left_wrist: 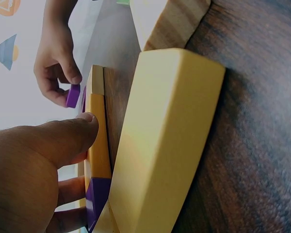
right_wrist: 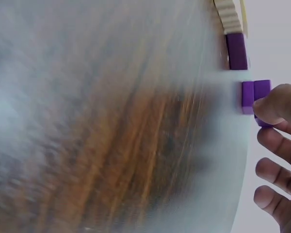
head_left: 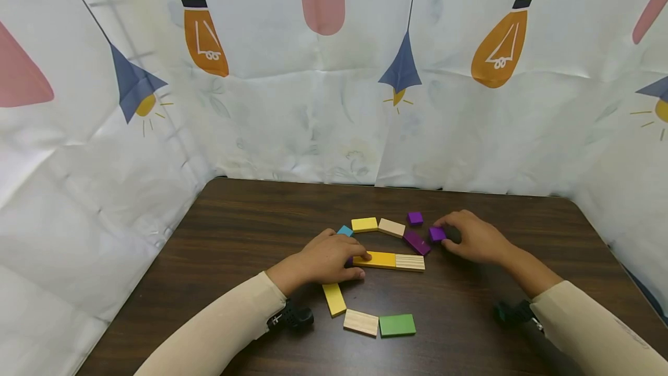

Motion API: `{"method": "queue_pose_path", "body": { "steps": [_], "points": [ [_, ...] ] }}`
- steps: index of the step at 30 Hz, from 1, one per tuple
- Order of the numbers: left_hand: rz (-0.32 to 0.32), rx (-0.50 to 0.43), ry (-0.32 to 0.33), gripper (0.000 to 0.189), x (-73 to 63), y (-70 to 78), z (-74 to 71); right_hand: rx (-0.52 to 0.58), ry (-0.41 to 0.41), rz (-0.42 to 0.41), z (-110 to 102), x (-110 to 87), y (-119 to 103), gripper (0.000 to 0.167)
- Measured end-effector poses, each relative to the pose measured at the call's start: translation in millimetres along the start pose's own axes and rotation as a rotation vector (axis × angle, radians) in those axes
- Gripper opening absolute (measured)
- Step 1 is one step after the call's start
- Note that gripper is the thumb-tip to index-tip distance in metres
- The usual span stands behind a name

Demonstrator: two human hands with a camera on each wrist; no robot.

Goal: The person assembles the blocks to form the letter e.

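Note:
My right hand (head_left: 475, 237) pinches a small purple cube (head_left: 437, 234) between thumb and fingers at the right end of the block outline. A dark purple block (head_left: 417, 242) lies just left of that cube, and another purple cube (head_left: 415, 219) sits farther back. With relaxed fingers my left hand (head_left: 329, 257) rests over the outline's left side, an index fingertip on the orange block (head_left: 383, 259). This block runs into a striped wooden block (head_left: 410, 263). In the left wrist view, a purple piece (left_wrist: 98, 199) shows by the left fingers, partly hidden from the head camera.
Behind the left hand are a blue block (head_left: 345, 231), a yellow block (head_left: 364, 224) and a wooden block (head_left: 391, 228). Nearer the front, another yellow block (head_left: 334, 300), a plain wooden block (head_left: 361, 322) and a green block (head_left: 397, 325) form a curve. A patterned curtain (head_left: 323, 126) borders the dark table (head_left: 261, 202).

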State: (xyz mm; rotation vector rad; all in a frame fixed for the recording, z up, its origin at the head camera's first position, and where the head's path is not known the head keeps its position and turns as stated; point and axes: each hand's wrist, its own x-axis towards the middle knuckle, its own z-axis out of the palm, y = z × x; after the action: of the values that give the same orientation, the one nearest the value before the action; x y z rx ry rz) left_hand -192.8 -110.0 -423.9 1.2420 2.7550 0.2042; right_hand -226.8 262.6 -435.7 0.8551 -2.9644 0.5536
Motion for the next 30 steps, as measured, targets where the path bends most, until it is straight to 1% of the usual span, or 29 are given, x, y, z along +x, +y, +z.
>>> {"method": "queue_pose_path", "body": {
  "steps": [15,23,30],
  "points": [
    [-0.01,0.0,-0.012,0.036,-0.1,0.2,-0.4,0.01,-0.013,-0.089,0.7,-20.1,-30.5,0.035],
    [-0.013,0.002,-0.013,0.036,0.0,-0.3,0.0,0.007,-0.01,-0.145,5.2,-27.8,-39.4,0.035],
    [-0.013,0.002,-0.011,0.036,-0.4,-0.1,-0.3,0.012,0.014,-0.204,10.0,-36.2,-45.4,0.036]
  ]
}}
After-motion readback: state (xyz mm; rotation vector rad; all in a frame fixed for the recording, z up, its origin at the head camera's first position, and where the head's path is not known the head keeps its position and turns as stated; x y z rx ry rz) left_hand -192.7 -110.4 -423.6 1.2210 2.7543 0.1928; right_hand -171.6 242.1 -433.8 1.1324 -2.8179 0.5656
